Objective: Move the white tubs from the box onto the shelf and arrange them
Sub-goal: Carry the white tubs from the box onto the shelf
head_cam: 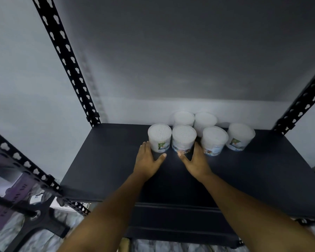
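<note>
Several white tubs stand in a cluster at the back of the dark shelf [105, 160]. The front-left tub [159, 136] and the one beside it [184, 138] stand side by side. My left hand [149, 159] lies against the left side of the front-left tub, fingers straight and thumb spread across its front. My right hand [195, 160] lies against the right side of the second tub, fingers straight, thumb reaching to its base. A tilted tub [214, 140] and another tub [240, 136] stand to the right, with two more [184, 118] behind. The box is out of view.
Black perforated uprights stand at the shelf's back left [65, 57] and back right [302, 104]. A grey wall is behind. A second rack rail [22, 160] with purple packages [11, 195] sits at the lower left.
</note>
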{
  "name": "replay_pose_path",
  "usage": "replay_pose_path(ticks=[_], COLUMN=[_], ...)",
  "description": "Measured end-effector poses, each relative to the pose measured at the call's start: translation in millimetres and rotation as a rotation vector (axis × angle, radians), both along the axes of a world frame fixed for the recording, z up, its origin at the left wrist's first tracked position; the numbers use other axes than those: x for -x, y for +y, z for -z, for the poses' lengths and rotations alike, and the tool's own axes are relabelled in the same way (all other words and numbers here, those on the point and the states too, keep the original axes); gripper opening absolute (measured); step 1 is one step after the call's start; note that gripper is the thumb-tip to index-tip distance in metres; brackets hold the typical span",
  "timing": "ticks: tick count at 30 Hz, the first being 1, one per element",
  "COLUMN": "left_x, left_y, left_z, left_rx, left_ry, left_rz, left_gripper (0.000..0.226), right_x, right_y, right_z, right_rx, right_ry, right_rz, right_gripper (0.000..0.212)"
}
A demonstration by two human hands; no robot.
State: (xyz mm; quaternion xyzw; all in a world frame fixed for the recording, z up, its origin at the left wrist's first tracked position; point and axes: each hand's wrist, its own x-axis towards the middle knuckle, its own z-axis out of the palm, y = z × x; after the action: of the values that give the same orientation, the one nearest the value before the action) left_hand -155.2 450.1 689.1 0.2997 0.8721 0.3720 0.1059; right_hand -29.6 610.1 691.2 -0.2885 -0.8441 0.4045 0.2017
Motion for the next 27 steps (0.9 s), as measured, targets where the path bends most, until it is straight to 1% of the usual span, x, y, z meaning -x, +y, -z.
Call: replay_pose_path(ticks=[2,4,7,10,13,19,27], left_x=[-10,-18,-30,-42,-54,-89,-166], left_y=[-4,-8,-12,-15,-15,-18,-36], left_z=[-3,-5,-9,-14,-22,-35,-46], left_rx=[0.143,0.229,0.328,0.428,0.479,0.498,0.522], left_ry=[0.053,0.106,0.194,0.271,0.295,0.322,0.290], left_rz=[-0.001,0.020,0.070,0.123,0.142,0.128,0.063], left_gripper=[0.090,0.088,0.084,0.080,0.079,0.076,0.075], right_x=[-9,-17,-29,-40,-52,-80,-145], right_y=[-6,-12,-15,-18,-20,-17,-26], right_z=[0,-2,-3,-8,-15,-26,-38], right_rx=[-0.115,-0.190,-0.343,-0.431,-0.474,-0.481,-0.457], right_ry=[-0.135,-0.257,-0.382,-0.465,-0.492,-0.492,-0.485], right_rz=[0.006,-0.021,-0.075,-0.119,-0.134,-0.172,-0.235], right_gripper=[0.091,0.087,0.083,0.081,0.081,0.081,0.080])
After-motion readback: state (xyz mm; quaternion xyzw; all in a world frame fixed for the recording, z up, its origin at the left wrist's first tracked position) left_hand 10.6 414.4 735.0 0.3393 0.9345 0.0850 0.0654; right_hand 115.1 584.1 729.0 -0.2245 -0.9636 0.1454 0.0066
